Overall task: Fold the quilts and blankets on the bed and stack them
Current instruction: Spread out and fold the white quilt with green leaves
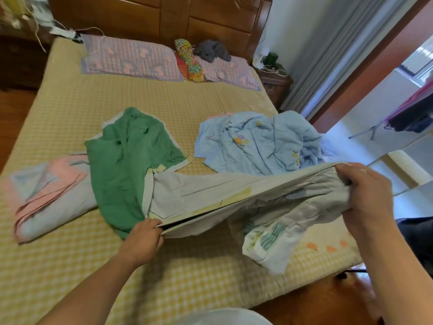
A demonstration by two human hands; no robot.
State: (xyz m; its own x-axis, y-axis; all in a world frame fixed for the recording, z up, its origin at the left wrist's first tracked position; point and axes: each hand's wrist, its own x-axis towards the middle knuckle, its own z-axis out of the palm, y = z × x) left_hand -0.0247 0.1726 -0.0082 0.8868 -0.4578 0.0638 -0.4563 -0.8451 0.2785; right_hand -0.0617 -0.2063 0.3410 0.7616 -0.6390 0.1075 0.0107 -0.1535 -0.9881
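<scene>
- Both hands grip one quilt, stretched between them over the near side of the bed: the left hand pinches the doubled edge low, close to the sheet, and the right hand clutches a bunched end held higher, off the bed's right edge.
- Head view: the white quilt, green on its other face, has layers lying together along the taut edge, so a fold looks begun but not finished. Its green side trails crumpled toward the middle of the bed, and a loose corner hangs down below the right hand.
- Done, as far as I can judge: one pink quilt lies folded flat at the left, its right edge under the green cloth.
- Left: a blue quilt sits in a crumpled heap at the right, untouched, just behind the stretched edge.
- No stack is made yet; folded and unfolded pieces lie apart on the yellow sheet.
- My estimate is roughly a third done, with two folds and the stacking ahead.
- Pillows lie against the headboard, well apart from the work.
</scene>
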